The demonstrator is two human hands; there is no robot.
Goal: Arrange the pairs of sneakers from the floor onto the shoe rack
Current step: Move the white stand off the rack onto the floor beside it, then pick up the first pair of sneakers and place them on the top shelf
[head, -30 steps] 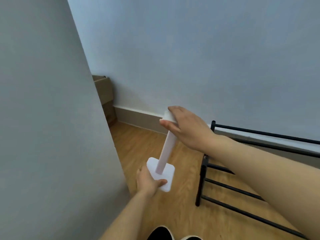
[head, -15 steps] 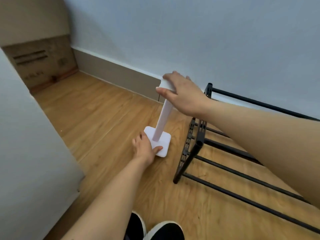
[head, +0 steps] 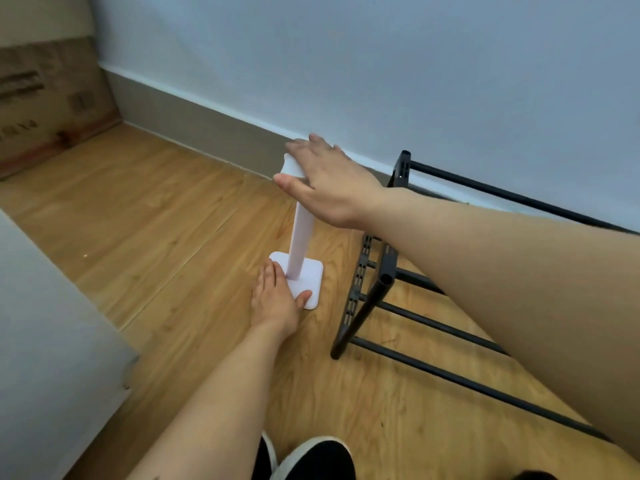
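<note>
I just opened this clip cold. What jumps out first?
A white stand rises upright from the wooden floor mid-frame, the right hand on its top and the left hand on its base. An empty black shoe rack stands just right of it.

We see soft, even indoor light with no glare. Faint shadows lie on the wooden floor (head: 173, 237) under the shoe rack (head: 381, 289). The wide lens bends the wall (head: 381, 64) and rack bars. The picture is slightly soft throughout.

Bare forearms, no sleeves; black shoes (head: 311, 459), white soles.
</note>
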